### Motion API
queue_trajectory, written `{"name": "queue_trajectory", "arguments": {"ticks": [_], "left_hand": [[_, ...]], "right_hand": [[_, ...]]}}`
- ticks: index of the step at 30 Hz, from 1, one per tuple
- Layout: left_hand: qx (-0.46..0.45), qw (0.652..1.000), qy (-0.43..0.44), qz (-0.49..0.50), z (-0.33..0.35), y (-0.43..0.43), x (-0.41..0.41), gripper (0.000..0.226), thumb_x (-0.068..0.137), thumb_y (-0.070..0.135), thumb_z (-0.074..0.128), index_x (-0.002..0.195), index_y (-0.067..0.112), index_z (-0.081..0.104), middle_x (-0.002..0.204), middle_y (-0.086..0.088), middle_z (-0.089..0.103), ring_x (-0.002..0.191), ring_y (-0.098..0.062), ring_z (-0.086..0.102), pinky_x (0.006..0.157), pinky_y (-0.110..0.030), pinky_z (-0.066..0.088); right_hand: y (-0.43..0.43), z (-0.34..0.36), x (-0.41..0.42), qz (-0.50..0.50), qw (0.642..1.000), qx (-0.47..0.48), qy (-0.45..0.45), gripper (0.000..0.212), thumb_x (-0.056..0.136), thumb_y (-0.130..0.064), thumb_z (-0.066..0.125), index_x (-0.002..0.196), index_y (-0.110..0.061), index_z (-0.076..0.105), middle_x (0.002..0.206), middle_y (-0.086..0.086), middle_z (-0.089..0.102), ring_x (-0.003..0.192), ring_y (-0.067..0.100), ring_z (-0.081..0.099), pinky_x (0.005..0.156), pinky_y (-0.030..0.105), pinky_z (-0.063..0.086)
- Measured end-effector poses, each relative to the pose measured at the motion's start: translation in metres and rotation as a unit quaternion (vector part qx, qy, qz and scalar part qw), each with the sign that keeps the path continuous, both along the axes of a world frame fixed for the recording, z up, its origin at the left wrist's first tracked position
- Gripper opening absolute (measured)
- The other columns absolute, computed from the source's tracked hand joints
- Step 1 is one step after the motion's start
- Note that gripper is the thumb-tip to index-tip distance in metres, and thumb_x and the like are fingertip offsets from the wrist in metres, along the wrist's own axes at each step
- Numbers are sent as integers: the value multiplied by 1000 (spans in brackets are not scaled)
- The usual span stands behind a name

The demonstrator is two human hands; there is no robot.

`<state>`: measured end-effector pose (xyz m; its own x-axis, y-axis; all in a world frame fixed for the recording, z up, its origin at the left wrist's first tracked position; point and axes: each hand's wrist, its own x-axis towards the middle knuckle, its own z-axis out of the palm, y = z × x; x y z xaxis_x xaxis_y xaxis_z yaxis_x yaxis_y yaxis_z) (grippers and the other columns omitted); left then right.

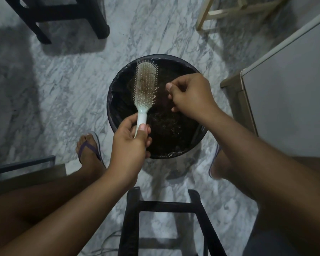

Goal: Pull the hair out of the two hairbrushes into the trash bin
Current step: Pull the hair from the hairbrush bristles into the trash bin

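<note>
Past the stool (166, 205), left hand (129, 145) grips the light, stiff brush (146, 97) by its handle; right hand (188, 95) pinches, seemingly on wispy hair (143, 80), over the bin (111, 100).

The left hand (129, 145) wraps the lower handle of the hairbrush (146, 84), so the handle's end is out of sight. On the right hand (190, 95) the fingertips curl inward over the trash bin (111, 100). A faint brownish blur hangs beside them, and against the black liner I can't make out whether they pinch any hair. The bin's near rim is lost behind the left hand and the right forearm. The right foot (215, 169) shows only as a sliver past that forearm. The black stool (67, 13), the wooden stool (229, 12) and the white cabinet (288, 100) run off the edges.
</note>
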<state>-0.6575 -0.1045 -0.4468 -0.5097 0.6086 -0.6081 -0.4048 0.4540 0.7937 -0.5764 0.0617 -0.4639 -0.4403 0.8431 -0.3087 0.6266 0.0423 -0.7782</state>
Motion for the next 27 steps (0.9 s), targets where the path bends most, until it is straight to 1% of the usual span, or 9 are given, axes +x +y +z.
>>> {"name": "queue_trajectory", "arguments": {"ticks": [5, 9, 12, 15, 17, 19, 23, 25, 27], "left_hand": [[-26, 999, 27, 20, -4, 4, 0, 27, 104, 11, 47, 125, 22, 59, 80, 4, 57, 58, -8, 46, 44, -25, 36], [-23, 999, 29, 9, -2, 5, -4, 27, 104, 12, 45, 126, 22, 59, 79, 5, 56, 55, -7, 46, 46, -27, 35], [-3, 998, 56, -42, -1, 5, -4, 33, 105, 14, 45, 119, 40, 60, 80, 6, 57, 56, -7, 47, 49, -30, 39], [0, 988, 122, -93, -3, 3, -6, 45, 104, 16, 46, 109, 60, 55, 76, 15, 59, 61, -9, 50, 57, -34, 44], [-16, 985, 135, -105, -6, 1, -7, 45, 104, 18, 47, 106, 62, 55, 76, 17, 61, 65, -10, 52, 61, -36, 44], [-30, 985, 128, -114, -9, 0, -7, 45, 104, 17, 47, 104, 61, 56, 80, 14, 62, 65, -11, 53, 63, -35, 44], [-31, 985, 124, -112, -8, 3, -7, 39, 104, 16, 47, 126, 46, 57, 84, 11, 63, 61, -6, 54, 61, -34, 48], [-26, 987, 118, -103, -4, 6, -8, 40, 104, 15, 48, 136, 37, 56, 83, 12, 63, 58, -4, 53, 58, -30, 48], [-7, 988, 119, -102, 0, 9, -8, 39, 104, 14, 48, 127, 45, 58, 81, 12, 63, 58, -5, 53, 57, -30, 47]], "right_hand": [[-5, 12, -3, 5, 995, 102, 17, 24, 92, -22, 64, 74, -11, 75, 66, 0, 72, 55, 14, 68, 62, 40, 59], [-14, 31, 0, 77, 983, 146, 82, 19, 93, -20, 65, 81, -11, 77, 67, -1, 71, 58, 11, 68, 61, 36, 58], [-18, 40, 5, 121, 958, 242, 93, 18, 93, -16, 66, 81, -7, 76, 69, 4, 70, 64, 15, 64, 60, 29, 50], [-10, 43, 9, 137, 947, 285, 51, 22, 95, -24, 63, 85, -9, 75, 74, 5, 70, 69, 19, 64, 61, 34, 50], [-1, 44, 11, 147, 948, 281, -28, 25, 95, -34, 59, 89, -16, 75, 78, 2, 72, 73, 21, 65, 64, 38, 54], [3, 47, 12, 153, 946, 282, -49, 26, 95, -38, 57, 91, -18, 75, 80, 1, 72, 75, 21, 66, 64, 40, 55], [-2, 54, 7, 141, 929, 337, 50, 25, 97, -28, 60, 89, -9, 74, 78, 4, 70, 71, 21, 62, 60, 38, 50], [-7, 57, 5, 121, 915, 372, 102, 22, 98, -20, 62, 86, -5, 72, 76, 5, 67, 69, 18, 58, 61, 31, 46], [-8, 62, 5, 100, 901, 400, 132, 21, 98, -15, 63, 85, -2, 71, 75, 6, 66, 70, 10, 51, 65, 21, 38]]}}
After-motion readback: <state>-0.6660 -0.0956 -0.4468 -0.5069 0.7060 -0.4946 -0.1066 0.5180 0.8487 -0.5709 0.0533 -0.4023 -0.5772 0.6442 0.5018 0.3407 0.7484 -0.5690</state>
